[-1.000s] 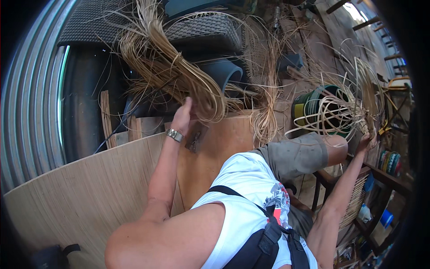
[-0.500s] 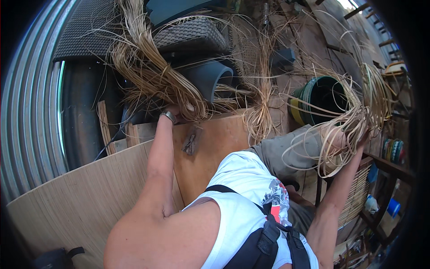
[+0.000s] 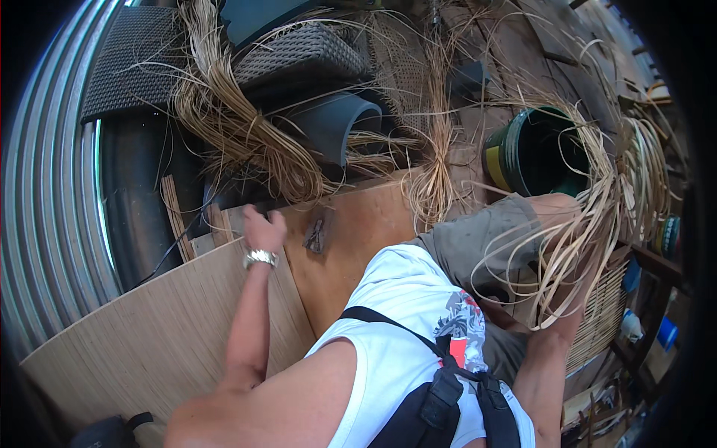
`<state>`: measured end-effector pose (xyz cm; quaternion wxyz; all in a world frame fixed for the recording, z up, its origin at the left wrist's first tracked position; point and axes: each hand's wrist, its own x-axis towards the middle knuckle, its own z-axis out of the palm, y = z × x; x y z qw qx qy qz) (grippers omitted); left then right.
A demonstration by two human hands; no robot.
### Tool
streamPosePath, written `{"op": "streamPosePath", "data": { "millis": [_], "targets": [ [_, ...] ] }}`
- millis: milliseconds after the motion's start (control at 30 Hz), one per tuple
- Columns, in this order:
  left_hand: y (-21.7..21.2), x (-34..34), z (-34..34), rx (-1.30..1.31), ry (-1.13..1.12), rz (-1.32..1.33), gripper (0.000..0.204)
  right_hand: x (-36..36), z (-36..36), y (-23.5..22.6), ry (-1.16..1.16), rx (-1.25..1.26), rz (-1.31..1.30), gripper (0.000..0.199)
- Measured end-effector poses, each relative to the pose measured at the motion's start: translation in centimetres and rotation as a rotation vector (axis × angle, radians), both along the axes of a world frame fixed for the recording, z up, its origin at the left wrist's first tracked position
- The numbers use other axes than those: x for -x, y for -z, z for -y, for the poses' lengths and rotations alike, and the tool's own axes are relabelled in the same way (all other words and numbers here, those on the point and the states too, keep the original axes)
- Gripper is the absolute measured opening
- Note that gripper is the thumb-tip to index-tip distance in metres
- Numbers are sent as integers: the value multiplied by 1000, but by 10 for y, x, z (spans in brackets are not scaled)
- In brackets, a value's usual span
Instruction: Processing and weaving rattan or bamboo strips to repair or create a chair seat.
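My left hand [image 3: 264,228], with a metal watch [image 3: 261,258] at its wrist, is over the edge of the pale wood board, fingers apart and holding nothing. A large tied bundle of tan, rattan-like strips [image 3: 258,134] lies just beyond it. On the right, my right forearm [image 3: 544,373] reaches up behind a looped bundle of similar strips [image 3: 597,216]. The strips mostly cover my right hand, which grips this bundle beside my bent knee [image 3: 556,207]. A thinner tied bundle [image 3: 439,160] lies between the two.
A dark green bucket [image 3: 502,160] stands beyond my knee. Woven grey pieces [image 3: 306,54] and a curved grey part [image 3: 336,123] lie at the back. A small clear packet [image 3: 317,235] rests on the brown board [image 3: 358,224]. Corrugated metal [image 3: 56,179] walls the left side.
My left hand has drawn back from the large bundle toward me and away to the left. The looped bundle in my right hand has shifted slightly nearer and hangs lower.
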<state>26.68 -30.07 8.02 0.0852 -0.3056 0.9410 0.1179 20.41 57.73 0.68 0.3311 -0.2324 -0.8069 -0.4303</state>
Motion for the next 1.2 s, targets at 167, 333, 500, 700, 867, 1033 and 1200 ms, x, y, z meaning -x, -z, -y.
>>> {"op": "streamPosePath", "data": {
  "millis": [167,333,500,700,867,1033,1200],
  "targets": [
    [18,-14,-74,-68,181,307,76,9,-12,9,138,-377,45,45],
    [28,-42,-65,-131,448,351,68,10,-28,15,304,-762,87,47],
    [75,-39,1,-392,133,-117,44,5,-31,18,450,-1152,145,50],
    [108,30,64,-770,-259,-188,39,26,-6,14,613,-1583,208,53],
    [159,52,66,-1408,-444,-223,43,8,-58,40,794,-1670,60,61],
    [118,42,62,-1558,-761,-279,38,27,97,-35,851,-3772,1352,63],
    [50,44,40,-1584,-554,-561,24,12,64,-41,931,-3724,1334,66]
  ]
}}
